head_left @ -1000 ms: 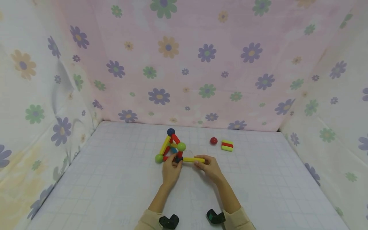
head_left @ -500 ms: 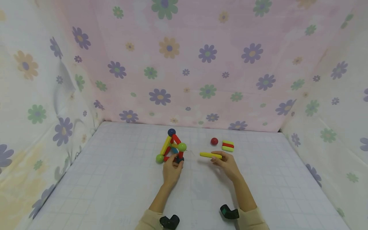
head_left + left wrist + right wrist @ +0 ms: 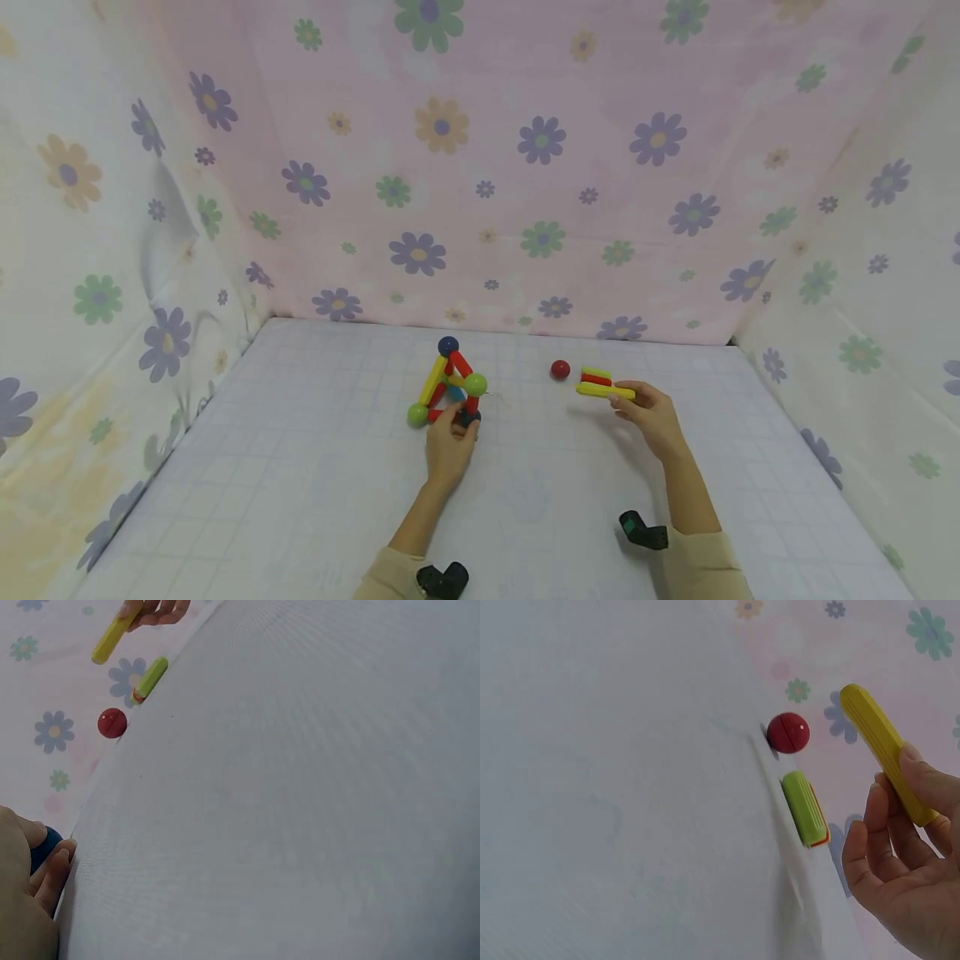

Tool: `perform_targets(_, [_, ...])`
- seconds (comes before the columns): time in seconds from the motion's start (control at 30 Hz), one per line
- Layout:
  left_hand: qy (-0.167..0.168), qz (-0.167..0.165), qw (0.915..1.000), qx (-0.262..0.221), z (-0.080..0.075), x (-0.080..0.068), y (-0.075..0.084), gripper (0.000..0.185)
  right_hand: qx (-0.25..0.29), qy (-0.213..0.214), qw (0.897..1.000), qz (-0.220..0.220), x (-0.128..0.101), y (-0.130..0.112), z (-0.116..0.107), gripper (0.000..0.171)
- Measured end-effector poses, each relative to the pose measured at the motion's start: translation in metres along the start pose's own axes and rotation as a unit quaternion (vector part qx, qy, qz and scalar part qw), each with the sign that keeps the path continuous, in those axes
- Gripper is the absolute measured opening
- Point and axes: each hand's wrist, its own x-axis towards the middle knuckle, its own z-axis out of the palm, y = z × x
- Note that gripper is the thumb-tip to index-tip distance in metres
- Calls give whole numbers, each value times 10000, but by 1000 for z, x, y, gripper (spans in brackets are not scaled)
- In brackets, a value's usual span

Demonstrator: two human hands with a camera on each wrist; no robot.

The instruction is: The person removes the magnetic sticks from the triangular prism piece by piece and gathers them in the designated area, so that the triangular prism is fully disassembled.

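Note:
In the head view, a frame of toy rods and balls [image 3: 432, 381] stands left of the middle of the table. My left hand [image 3: 448, 450] pinches the dark blue ball [image 3: 46, 847] at its near right corner. Green balls and another dark blue ball join its red and yellow rods. Off to the right, my right hand [image 3: 654, 421] holds a loose yellow rod [image 3: 885, 742] by one end, between thumb and fingers. The rod's free end points left, raised over the table and overlapping a small group of short rods [image 3: 596, 376], green and red, in the head view.
A red ball [image 3: 560, 369] lies on the table just left of the short rods. Pale gridded cloth covers the table [image 3: 300, 500]. Flowered cloth walls [image 3: 480, 167] rise at the back and both sides.
My right hand has pulled the yellow rod away from the dark blue ball and carried it right, up to the short rods. My left hand has kept its place at the frame.

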Motion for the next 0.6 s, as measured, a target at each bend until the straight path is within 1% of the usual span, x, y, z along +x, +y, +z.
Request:
perform_targets(0.17, [27,6,10000,43,0,0,0,33,-8,241,9991,351,7,6,-22,62])
perform_targets(0.3, [14,-34,10000,72,0,0,1,34,-26,356,9982,491,11,12,-38,64])
perform_targets(0.5, [-16,-111,9999,100,-1,0,2,34,299,448,9957,760,17,20,-51,68])
perform_targets(0.6, [14,-84,9999,99,-1,0,2,33,485,605,9925,950,21,24,-54,67])
